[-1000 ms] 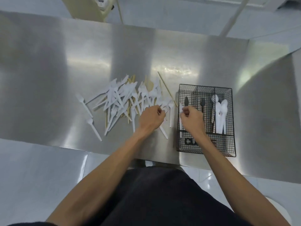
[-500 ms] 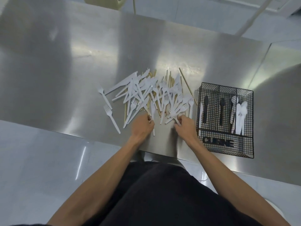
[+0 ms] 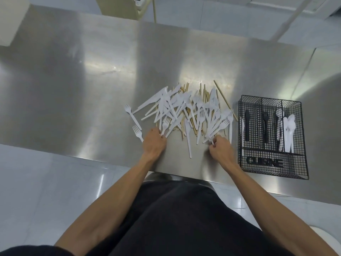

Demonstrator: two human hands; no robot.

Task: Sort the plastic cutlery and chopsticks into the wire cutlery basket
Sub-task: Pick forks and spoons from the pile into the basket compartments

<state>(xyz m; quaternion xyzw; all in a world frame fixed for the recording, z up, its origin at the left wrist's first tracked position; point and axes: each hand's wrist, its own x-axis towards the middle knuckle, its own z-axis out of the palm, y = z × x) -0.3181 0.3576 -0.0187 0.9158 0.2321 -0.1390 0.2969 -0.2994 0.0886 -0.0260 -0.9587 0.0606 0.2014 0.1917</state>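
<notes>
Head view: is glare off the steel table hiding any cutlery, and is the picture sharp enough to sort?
Head view: bright glare streaks the steel table behind the cutlery pile, not on it; white pieces wash together, soft; table edges bow from the wide lens; the wire basket reads clearly.

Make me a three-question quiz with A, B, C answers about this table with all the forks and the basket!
1. Where is the wire basket?
A. right of the pile
B. left of the pile
C. on the floor

2. What colour is most cutlery in the pile?
A. black
B. white
C. red

3. What is the right hand doing?
A. resting in the basket
B. pinching white cutlery at the pile's near edge
C. hanging off the table

Answers: 1 A, the basket sits right of the heap. 2 B, the heap is mostly white, with tan chopsticks. 3 B, its fingers close on white handles.
</notes>
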